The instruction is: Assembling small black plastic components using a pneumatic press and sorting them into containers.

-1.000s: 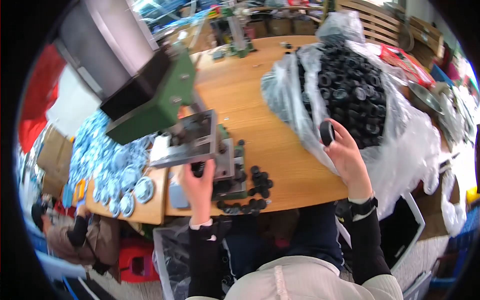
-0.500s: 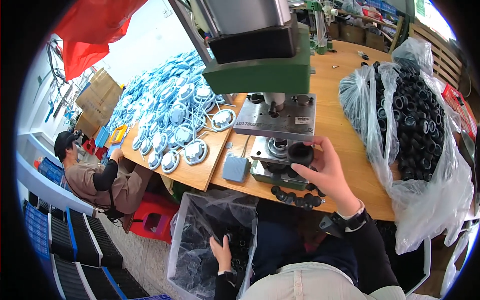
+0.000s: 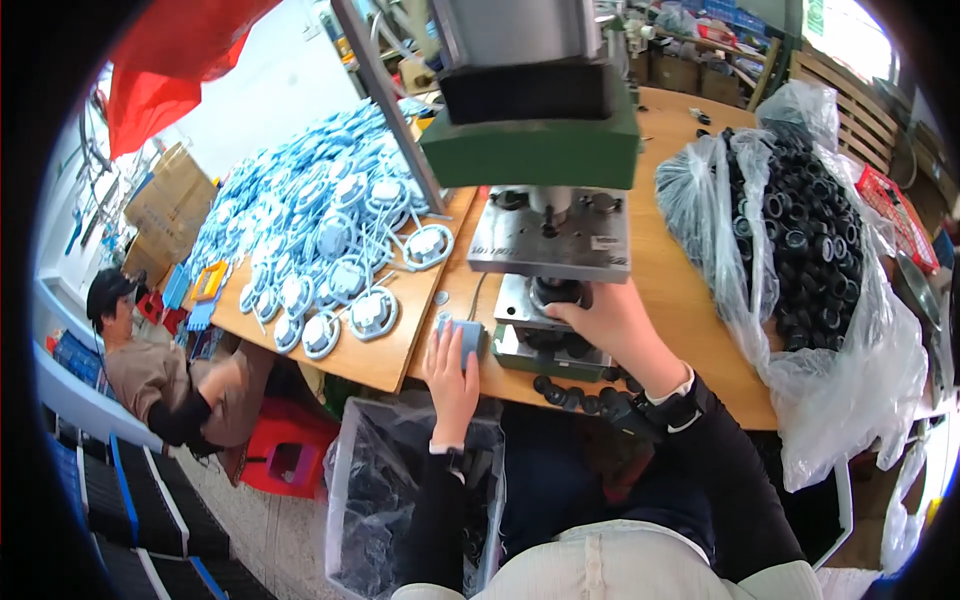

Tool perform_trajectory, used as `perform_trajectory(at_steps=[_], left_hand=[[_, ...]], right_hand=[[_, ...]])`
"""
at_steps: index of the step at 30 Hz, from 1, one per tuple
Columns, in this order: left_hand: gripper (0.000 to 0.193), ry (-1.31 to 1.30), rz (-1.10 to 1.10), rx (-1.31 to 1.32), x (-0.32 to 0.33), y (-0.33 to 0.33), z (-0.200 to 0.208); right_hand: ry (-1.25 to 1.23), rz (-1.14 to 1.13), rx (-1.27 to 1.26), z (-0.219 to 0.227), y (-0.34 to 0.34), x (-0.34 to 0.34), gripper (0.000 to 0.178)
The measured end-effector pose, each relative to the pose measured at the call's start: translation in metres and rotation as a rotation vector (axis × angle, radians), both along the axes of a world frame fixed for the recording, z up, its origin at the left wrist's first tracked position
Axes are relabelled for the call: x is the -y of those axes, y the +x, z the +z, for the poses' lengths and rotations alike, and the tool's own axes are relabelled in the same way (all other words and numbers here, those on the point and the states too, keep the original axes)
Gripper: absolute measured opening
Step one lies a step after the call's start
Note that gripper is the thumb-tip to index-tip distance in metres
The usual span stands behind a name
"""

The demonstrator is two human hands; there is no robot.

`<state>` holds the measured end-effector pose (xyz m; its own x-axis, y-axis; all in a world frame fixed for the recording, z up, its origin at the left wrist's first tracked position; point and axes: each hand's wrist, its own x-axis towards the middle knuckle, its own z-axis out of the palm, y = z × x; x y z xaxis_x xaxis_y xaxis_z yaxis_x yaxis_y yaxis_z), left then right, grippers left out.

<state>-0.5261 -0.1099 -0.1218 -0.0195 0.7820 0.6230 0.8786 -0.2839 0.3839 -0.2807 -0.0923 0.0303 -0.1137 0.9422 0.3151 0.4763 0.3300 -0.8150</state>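
Observation:
My right hand [image 3: 615, 325] reaches under the steel upper plate [image 3: 550, 235] of a press. Its thumb and fingers close round a black ring-shaped part [image 3: 556, 293], which sits on the lower steel fixture [image 3: 515, 302]. The fingertips are partly hidden behind the part and beneath the plate. To the left, my left hand [image 3: 452, 385] lies with fingers stretched over a small blue-grey box [image 3: 468, 338] on the table, grasping nothing. Several black round parts [image 3: 565, 397] line the table's front edge below the press.
The green press head [image 3: 530, 150] hangs above my hands. Blue-and-white round parts with cords [image 3: 330, 235] are heaped at left. An open plastic bag [image 3: 700, 210] of black parts [image 3: 800, 240] lies at right. Below is a lined bin [image 3: 345, 480]; a co-worker [image 3: 150, 370] sits far left.
My left hand has risen from the bin to the blue-grey box. My right hand has moved left with the black ring-shaped part, from the fixture's right side onto it.

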Motion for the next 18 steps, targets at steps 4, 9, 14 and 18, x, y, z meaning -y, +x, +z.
perform_trajectory(at_steps=[4,9,14,18], left_hand=[[0.038,-0.217,0.019,-0.242,-0.026,0.022,-0.002],[0.042,-0.325,-0.022,-0.152,-0.015,-0.014,0.003],[0.04,-0.19,-0.208,0.419,-0.012,0.011,0.007],[0.044,0.006,-0.25,0.401,0.01,0.058,0.045]], right_hand=[[0.319,-0.091,-0.004,-0.007,0.023,0.037,0.053],[0.31,-0.469,0.151,-0.053,0.148,0.037,0.048],[-0.31,-1.024,0.716,-0.077,0.305,0.043,0.048],[-0.343,-0.822,0.96,-0.101,0.331,0.047,0.047]])
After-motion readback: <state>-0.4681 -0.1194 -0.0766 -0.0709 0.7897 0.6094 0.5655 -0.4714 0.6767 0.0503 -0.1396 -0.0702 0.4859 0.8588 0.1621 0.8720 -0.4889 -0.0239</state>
